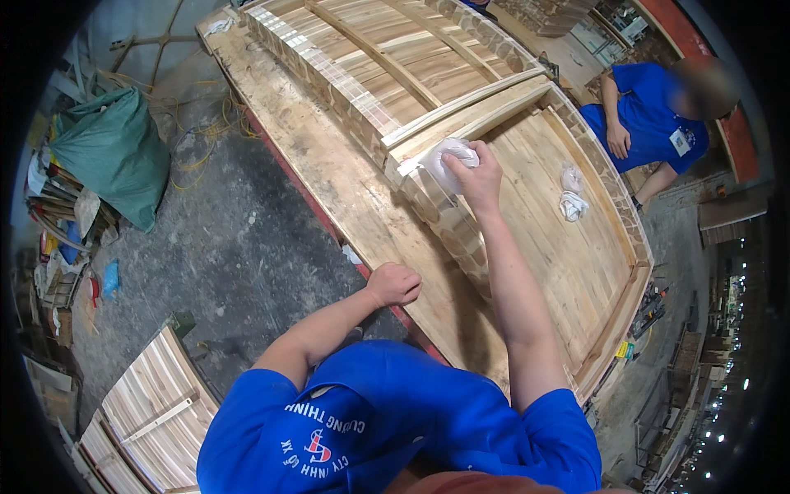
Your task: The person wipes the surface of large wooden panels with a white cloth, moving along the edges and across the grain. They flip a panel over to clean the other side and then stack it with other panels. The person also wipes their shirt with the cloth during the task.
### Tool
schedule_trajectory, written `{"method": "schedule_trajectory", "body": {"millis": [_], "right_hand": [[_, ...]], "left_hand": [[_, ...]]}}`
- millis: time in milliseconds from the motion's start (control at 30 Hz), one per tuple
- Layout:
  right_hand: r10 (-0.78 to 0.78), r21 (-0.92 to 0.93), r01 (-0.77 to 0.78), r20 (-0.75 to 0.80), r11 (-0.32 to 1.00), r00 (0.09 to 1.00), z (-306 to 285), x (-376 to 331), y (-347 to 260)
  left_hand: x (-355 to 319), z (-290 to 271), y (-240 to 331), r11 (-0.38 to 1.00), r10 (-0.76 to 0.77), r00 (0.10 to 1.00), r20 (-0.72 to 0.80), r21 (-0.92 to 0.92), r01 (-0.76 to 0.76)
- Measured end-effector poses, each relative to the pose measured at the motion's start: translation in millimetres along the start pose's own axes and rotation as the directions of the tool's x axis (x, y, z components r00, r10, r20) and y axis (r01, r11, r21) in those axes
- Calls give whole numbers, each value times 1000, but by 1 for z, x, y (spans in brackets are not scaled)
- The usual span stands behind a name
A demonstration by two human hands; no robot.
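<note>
My right hand (480, 177) grips a whitish, translucent plastic bag (447, 163) with its fingers closed round it. The bag is at the near corner of a wooden panel frame (588, 375), against its edge of pieced wood blocks (448, 224). White material shows on the corner beside the bag. My left hand (395, 284) is closed in a loose fist at the near edge of the wooden worktable (366, 210); nothing shows in it. Inside the frame, on the planks, lie a crumpled white cloth (573, 206) and a small clear bag (571, 176).
A second slatted panel (370, 62) adjoins the frame at the far side. A co-worker in a blue shirt (646, 115) is beyond the frame at right. A green sack (115, 152) and scrap wood stand on the left floor, with yellow cord (197, 152) nearby.
</note>
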State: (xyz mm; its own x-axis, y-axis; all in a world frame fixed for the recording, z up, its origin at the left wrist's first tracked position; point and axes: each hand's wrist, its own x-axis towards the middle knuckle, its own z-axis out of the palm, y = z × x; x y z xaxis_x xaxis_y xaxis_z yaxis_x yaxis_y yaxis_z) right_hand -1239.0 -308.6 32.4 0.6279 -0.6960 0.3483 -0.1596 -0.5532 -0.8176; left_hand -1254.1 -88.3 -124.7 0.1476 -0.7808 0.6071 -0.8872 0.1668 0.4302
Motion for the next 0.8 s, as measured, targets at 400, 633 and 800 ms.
{"method": "schedule_trajectory", "body": {"millis": [400, 633, 800], "right_hand": [[-87, -161, 95, 56, 982, 995, -7, -8, -13], [-85, -196, 98, 70, 976, 994, -59, -45, -10], [47, -214, -42, 20, 976, 999, -111, -89, -6]], "left_hand": [[-1, 3, 0, 1000, 6, 1000, 4, -3, -6], [2, 3, 2, 999, -21, 999, 39, 28, 20], [3, 4, 6, 998, -59, 996, 64, 22, 58]]}}
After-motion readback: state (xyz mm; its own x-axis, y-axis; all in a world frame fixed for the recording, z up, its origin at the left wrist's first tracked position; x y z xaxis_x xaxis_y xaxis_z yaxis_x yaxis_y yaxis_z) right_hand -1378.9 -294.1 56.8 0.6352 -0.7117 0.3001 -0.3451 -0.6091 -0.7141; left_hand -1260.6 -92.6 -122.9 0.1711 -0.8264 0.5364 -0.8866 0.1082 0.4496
